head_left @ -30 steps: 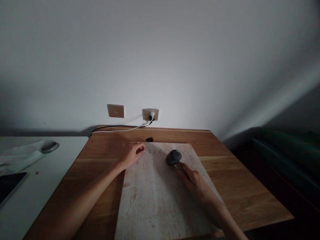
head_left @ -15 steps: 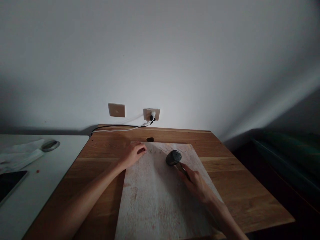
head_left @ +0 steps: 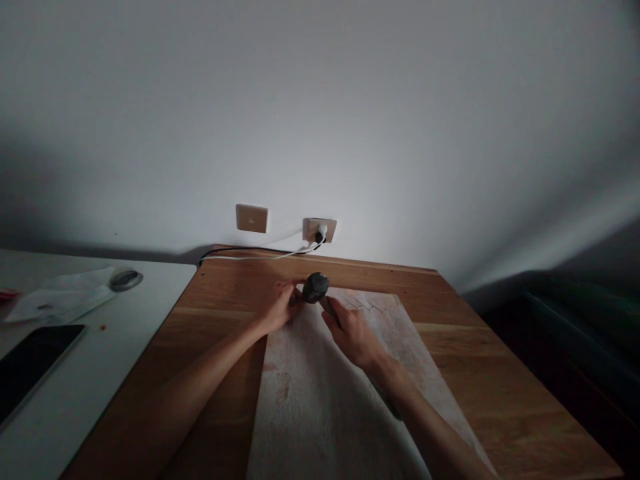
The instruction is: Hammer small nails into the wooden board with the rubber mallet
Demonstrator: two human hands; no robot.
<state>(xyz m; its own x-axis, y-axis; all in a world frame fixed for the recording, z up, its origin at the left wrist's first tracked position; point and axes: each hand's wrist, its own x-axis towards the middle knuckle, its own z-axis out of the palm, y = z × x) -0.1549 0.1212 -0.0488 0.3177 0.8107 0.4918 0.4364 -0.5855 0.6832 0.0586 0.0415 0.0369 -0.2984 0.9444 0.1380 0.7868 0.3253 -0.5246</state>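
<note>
My right hand [head_left: 354, 335] is wrapped around the handle of a hammer with a thick dark head [head_left: 315, 287]. The head is over the far left part of a pale, worn board [head_left: 300, 413]. Close to the left of the head is my left hand [head_left: 281, 307], at the board's far left corner. Its fingers are curled together, and what they pinch, if anything, is hidden. A few thin nails [head_left: 371, 307] show along the board's far edge, right of the hammer head. The hammer covers the board surface just beneath it.
The board lies on a wooden table [head_left: 480, 373] against a wall. A white and a black cable run to a wall socket [head_left: 320, 230] behind it. On a white table [head_left: 125, 347] at left lie a phone-like dark slab [head_left: 37, 363], a roll of tape [head_left: 126, 279] and clear plastic wrapping [head_left: 65, 293].
My right hand has brought the hammer left and toward the far edge, so its head is now beside my left hand. The whole view has shifted slightly.
</note>
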